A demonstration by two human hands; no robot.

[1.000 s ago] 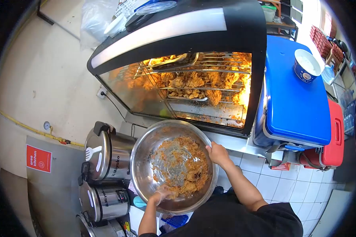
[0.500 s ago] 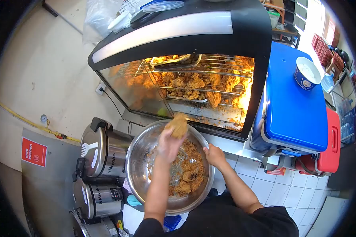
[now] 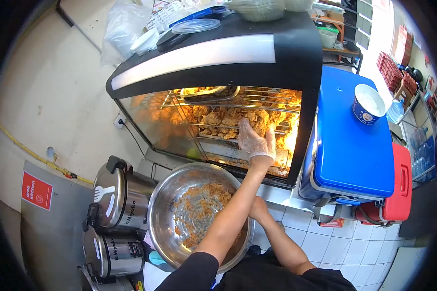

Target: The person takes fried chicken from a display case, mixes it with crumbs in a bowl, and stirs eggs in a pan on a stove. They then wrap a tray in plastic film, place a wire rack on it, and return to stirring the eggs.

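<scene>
My left hand point(image 3: 257, 143), in a clear plastic glove, reaches into the lit glass display warmer point(image 3: 194, 63). Its fingers and thumb are around a piece of fried chicken point(image 3: 259, 122) at the rack, among other pieces. Below, a large steel mixing bowl point(image 3: 156, 213) stands tilted against my body, with golden crumbs point(image 3: 189, 220) spread over its bottom. My right hand point(image 3: 259, 209) grips the bowl's right rim, its fingertips partly hidden behind my left forearm. That forearm also covers the right part of the bowl.
Steel rice cookers point(image 3: 124, 194) stand left of the bowl. A blue cooler box point(image 3: 352, 150) bearing a paper tub point(image 3: 368, 107) is right of the warmer, with a red cooler point(image 3: 398, 186) behind it. Plastic lids point(image 3: 196, 25) lie on the warmer's top.
My left hand has moved from above the bowl up and right into the warmer with the fried chicken. My right hand stays on the bowl's rim; the view has shifted slightly.
</scene>
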